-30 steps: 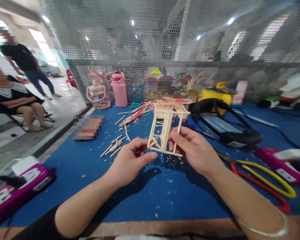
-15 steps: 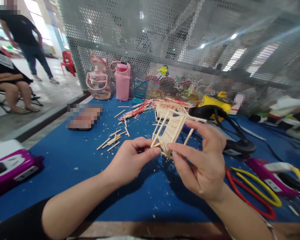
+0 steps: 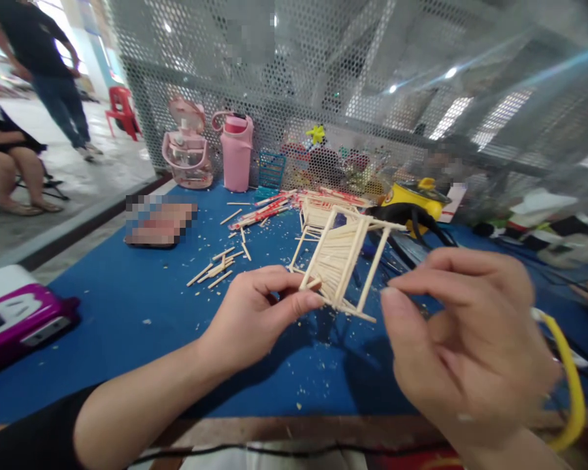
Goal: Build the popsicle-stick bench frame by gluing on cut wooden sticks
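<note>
My left hand (image 3: pixel 269 313) grips one lower corner of a small stick model (image 3: pixel 336 261) between thumb and fingers. The model is a pale wooden frame with a panel of closely set sticks and open bars at its sides, tilted above the table. To its right, apart from it, my right hand (image 3: pixel 465 333) has thumb and index fingertip pressed together; anything between them is too small to make out. Behind the model lies another stick-built piece (image 3: pixel 318 212). Short cut sticks (image 3: pixel 220 267) are scattered left of it.
Red-and-white wrapped sticks (image 3: pixel 269 212) lie at the back near a pink bottle (image 3: pixel 236 156) and a clear pink jug (image 3: pixel 189 156). A yellow pot (image 3: pixel 416 196) stands behind black cables. A purple power strip (image 3: pixel 24 320) is at left; a yellow cable (image 3: pixel 575 391) curves beside my right wrist.
My right hand has let go of the stick model and moved right, toward me. The model has turned, so its slatted panel and right side bars show more. My left hand keeps its hold.
</note>
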Tool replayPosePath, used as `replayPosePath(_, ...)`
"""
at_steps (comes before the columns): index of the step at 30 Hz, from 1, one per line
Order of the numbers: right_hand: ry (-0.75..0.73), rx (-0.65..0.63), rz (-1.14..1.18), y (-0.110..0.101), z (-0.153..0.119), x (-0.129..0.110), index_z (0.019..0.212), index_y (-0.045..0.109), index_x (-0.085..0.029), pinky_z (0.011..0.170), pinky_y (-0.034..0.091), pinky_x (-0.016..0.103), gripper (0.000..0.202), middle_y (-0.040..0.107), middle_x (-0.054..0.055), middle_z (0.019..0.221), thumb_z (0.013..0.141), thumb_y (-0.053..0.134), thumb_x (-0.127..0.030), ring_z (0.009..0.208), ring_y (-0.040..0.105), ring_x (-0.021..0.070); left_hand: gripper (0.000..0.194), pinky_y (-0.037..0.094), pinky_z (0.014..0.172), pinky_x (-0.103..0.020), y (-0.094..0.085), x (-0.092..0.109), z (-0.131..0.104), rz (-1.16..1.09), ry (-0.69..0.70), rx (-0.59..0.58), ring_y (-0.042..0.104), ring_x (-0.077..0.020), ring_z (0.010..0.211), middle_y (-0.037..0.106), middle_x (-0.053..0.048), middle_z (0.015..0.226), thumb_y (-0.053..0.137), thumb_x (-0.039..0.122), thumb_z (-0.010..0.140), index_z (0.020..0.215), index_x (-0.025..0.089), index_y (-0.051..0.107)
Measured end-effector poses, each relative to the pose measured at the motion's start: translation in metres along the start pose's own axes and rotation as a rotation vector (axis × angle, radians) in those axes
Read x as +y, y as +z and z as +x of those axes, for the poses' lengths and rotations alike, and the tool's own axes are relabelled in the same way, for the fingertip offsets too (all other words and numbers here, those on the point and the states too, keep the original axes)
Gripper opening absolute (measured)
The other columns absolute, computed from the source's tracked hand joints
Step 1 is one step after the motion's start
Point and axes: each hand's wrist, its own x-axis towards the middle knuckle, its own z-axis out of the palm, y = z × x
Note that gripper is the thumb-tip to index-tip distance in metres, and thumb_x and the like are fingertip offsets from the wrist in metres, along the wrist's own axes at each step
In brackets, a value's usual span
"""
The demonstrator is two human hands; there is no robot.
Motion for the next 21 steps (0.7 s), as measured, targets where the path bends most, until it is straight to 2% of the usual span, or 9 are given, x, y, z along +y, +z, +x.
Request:
replayPosePath(2, 0.049, -0.120, 0.038, -0.011, 0.007, -0.005, 0.092, 0.063, -0.023, 0.065, 0.048, 0.029, 0.012, 0.061, 0.004, 0.081, 0.081, 0.061, -0.019, 0.072, 0.058, 0.0168, 0.016, 0.039, 0.057, -0.022, -0.001, 0.001, -0.001, 0.013, 0.034, 0.006, 0.053, -0.0118, 0.061, 0.064, -0.001, 0.067, 0.068, 0.033, 0.080, 0.086, 0.022, 0.077)
replayPosePath(4, 0.151, -0.339, 0.091, -0.017, 0.019, -0.008, 0.087, 0.065, -0.024, 0.052, 0.044, 0.026, 0.009, 0.064, 0.002, 0.072, 0.085, 0.057, -0.024, 0.058, 0.056, 0.0138, 0.015, 0.039, 0.055, -0.022, -0.002, 0.001, -0.002, 0.024, 0.063, 0.002, 0.052, -0.0110, 0.059, 0.062, 0.000, 0.065, 0.068, 0.033, 0.080, 0.087, 0.023, 0.077)
replayPosePath(7, 0.285, -0.573, 0.152, -0.016, 0.037, -0.009, 0.076, 0.069, -0.023, 0.043, 0.038, 0.025, 0.019, 0.064, 0.001, 0.061, 0.085, 0.056, -0.031, 0.049, 0.054, 0.0137, 0.014, 0.038, 0.053, -0.021, -0.001, 0.001, -0.004, 0.035, 0.110, -0.011, 0.050, -0.0099, 0.057, 0.061, 0.001, 0.063, 0.070, 0.032, 0.079, 0.086, 0.022, 0.077)
replayPosePath(15, 0.500, -0.855, 0.315, 0.000, 0.051, -0.004, 0.067, 0.068, -0.021, 0.038, 0.027, 0.023, 0.024, 0.055, -0.002, 0.051, 0.083, 0.056, -0.034, 0.042, 0.043, 0.0093, 0.016, 0.039, 0.054, -0.021, 0.000, -0.001, -0.005, 0.064, 0.136, -0.039, 0.050, -0.0100, 0.055, 0.061, 0.000, 0.062, 0.069, 0.035, 0.079, 0.081, 0.021, 0.076)
replayPosePath(21, 0.553, -0.892, 0.273, 0.005, 0.055, -0.006, 0.061, 0.065, -0.021, 0.035, 0.025, 0.022, 0.024, 0.052, -0.002, 0.047, 0.080, 0.057, -0.033, 0.039, 0.039, 0.0081, 0.015, 0.038, 0.053, -0.021, -0.001, 0.000, -0.006, 0.058, 0.145, -0.035, 0.047, -0.0091, 0.054, 0.060, 0.001, 0.060, 0.069, 0.033, 0.079, 0.082, 0.020, 0.076)
